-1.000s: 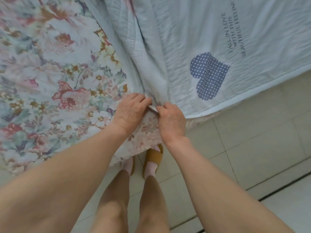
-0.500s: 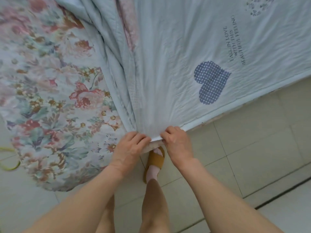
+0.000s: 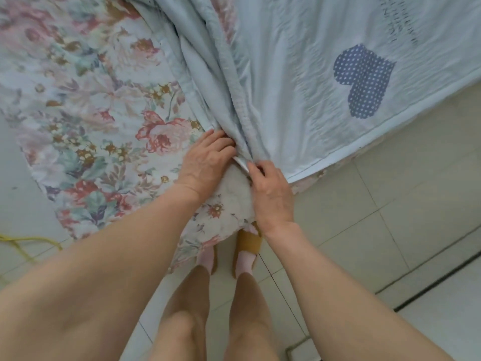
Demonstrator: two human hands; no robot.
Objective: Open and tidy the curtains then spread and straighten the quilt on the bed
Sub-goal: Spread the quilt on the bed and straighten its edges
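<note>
The quilt (image 3: 286, 82), pale blue with a dotted heart (image 3: 363, 80) on it, lies over the right part of the bed, its lower hem running along the bed's edge above the tiled floor (image 3: 390, 230). To the left of the heart the cloth gathers into long folds that run from the top of the view down to one bunched corner, so the quilt's unspread length stretches up and away from that corner. Left of the folds the flowered sheet (image 3: 86, 113) lies bare.

Both hands meet at the corner, side by side and about equally near. The right hand (image 3: 270, 194) comes from below, its thumb and fingertips pressed together on the white hem edge, pinching it. The left hand (image 3: 205, 162) rests just left of the folds, fingers close together and curled over the bunched cloth; whether it truly grips or only presses there cannot be told.

Judging by this, the bunch must be drawn leftward, away from the heart, across the sheet.
</note>
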